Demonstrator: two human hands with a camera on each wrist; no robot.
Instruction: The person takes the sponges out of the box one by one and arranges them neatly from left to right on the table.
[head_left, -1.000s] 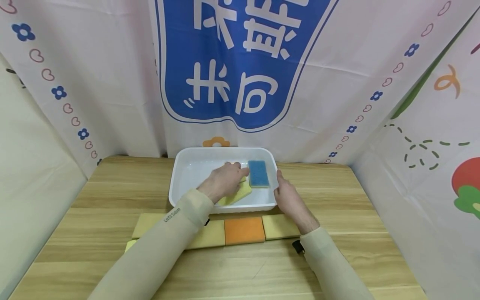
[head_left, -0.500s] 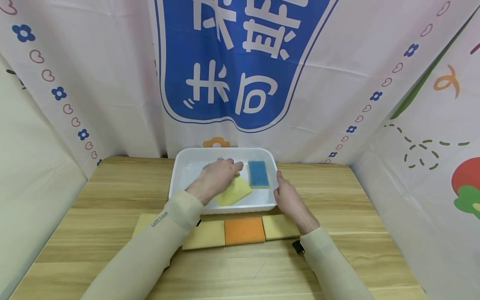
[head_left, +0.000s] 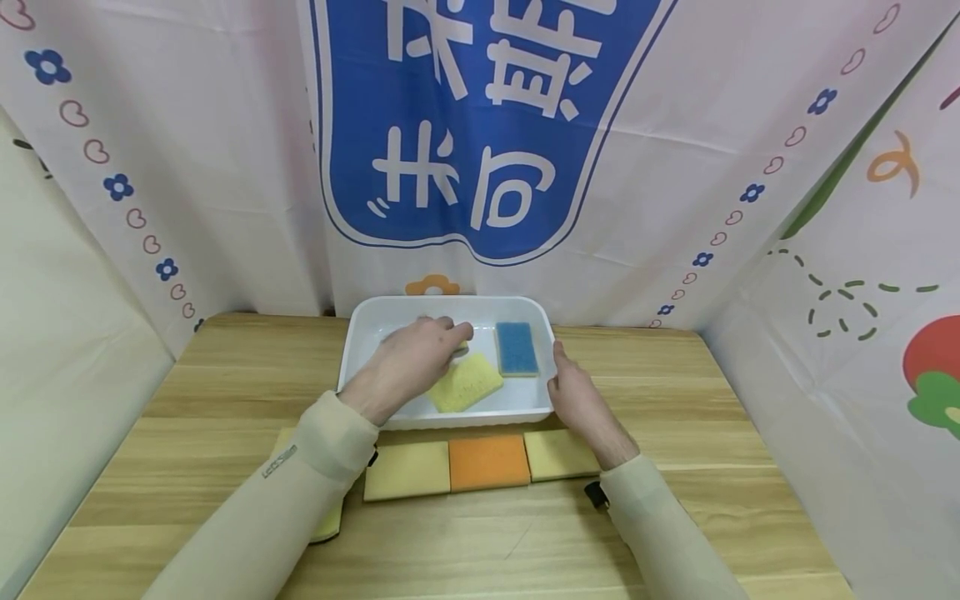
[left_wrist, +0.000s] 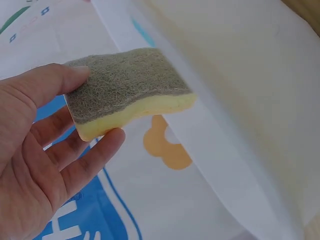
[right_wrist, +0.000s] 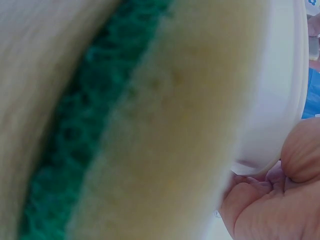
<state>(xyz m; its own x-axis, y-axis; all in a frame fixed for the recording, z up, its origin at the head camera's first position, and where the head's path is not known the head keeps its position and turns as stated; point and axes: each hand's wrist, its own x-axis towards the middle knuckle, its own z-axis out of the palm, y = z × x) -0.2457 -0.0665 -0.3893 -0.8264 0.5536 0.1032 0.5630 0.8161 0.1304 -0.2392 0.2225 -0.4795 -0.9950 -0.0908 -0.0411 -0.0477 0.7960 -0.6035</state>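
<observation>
Left hand point(left_wrist: 40, 155) pinches a wavy-edged sponge point(left_wrist: 127, 82), rough grey-brown one side, yellow the other; right hand point(head_left: 583, 402) grips the white tray point(head_left: 465, 422).

Left hand point(head_left: 412, 354) is drifting leftward inside the white tray point(head_left: 480, 419), a pinched grey-faced sponge point(left_wrist: 130, 85) is travelling along, the loose yellow sponge point(head_left: 467, 383) is showing more fully, the left sleeve point(head_left: 255, 500) is shifting left, uncovering more of the pale sponge point(head_left: 407, 471) beside the orange sponge point(head_left: 489, 462).
</observation>
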